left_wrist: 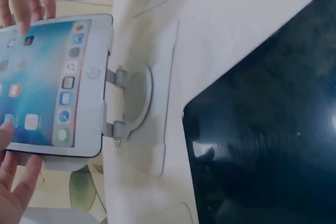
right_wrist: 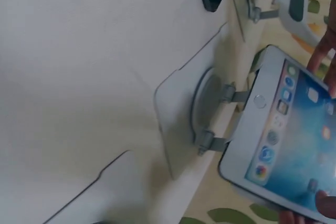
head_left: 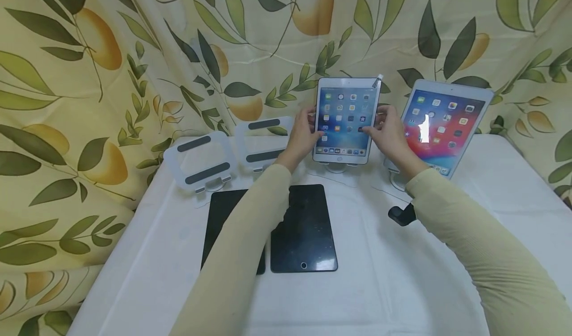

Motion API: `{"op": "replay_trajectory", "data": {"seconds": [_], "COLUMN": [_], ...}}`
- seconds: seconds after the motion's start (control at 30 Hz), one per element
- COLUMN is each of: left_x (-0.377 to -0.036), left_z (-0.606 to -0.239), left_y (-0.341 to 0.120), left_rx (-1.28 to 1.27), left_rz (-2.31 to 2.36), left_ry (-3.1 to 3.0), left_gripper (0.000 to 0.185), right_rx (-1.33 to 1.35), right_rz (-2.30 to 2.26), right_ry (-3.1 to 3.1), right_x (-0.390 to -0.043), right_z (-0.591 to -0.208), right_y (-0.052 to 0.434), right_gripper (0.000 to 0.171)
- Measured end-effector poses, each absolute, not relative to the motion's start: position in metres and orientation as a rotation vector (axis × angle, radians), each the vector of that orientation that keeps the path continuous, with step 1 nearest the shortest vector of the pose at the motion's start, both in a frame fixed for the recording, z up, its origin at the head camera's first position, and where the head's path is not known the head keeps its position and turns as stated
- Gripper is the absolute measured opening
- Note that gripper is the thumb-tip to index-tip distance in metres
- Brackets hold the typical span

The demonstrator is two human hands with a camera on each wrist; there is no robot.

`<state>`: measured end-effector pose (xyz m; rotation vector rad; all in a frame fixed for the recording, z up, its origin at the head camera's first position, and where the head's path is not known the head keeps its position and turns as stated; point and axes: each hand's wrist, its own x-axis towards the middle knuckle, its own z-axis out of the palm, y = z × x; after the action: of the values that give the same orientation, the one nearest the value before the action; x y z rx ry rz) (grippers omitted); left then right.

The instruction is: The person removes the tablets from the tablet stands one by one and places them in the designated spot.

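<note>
Both hands hold a white-framed tablet point(head_left: 346, 112) with a lit-looking screen of app icons. It rests against a stand point(left_wrist: 137, 95), its lower edge at the stand's two lip hooks. My left hand point(head_left: 300, 136) grips the left edge, thumb on the front and fingers behind. At the opposite edge, my right hand point(head_left: 391, 133) grips likewise, its thumb over the screen's right side. A small tab sticks up at the tablet's top right corner. The back of the tablet is hidden in the head view.
To the right, a larger white tablet point(head_left: 447, 122) leans on another stand. Two white stands point(head_left: 203, 160) with grey pads are on the left. Two black tablets point(head_left: 308, 232) lie on the white cloth, partly under the left sleeve. A patterned curtain point(head_left: 250, 43) hangs behind.
</note>
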<state>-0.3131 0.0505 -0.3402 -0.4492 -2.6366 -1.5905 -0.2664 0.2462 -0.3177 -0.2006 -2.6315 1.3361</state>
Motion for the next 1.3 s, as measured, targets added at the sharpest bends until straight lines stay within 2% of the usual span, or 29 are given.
{"op": "replay_trajectory", "data": {"seconds": [0.3, 0.93, 1.3], "left_x": [-0.314, -0.3, -0.275], "left_z": [-0.349, -0.34, -0.323], "left_y": [0.048, 0.043, 0.042], "left_rx": [-0.493, -0.556, -0.602], "left_rz": [-1.531, -1.722, -1.779], "left_ry": [-2.504, -2.359, -2.382], "left_gripper": [0.044, 0.044, 0.046], "right_rx": [-0.15, -0.081, -0.023], "right_rz": [1.362, 1.336, 1.347], "right_ry": [-2.548, -2.549, -2.496], "right_x": [-0.269, -0.242, -0.219], "right_z": [-0.328, -0.305, -0.296], "right_y": [0.26, 0.263, 0.272], "right_gripper": [0.047, 0.049, 0.048]}}
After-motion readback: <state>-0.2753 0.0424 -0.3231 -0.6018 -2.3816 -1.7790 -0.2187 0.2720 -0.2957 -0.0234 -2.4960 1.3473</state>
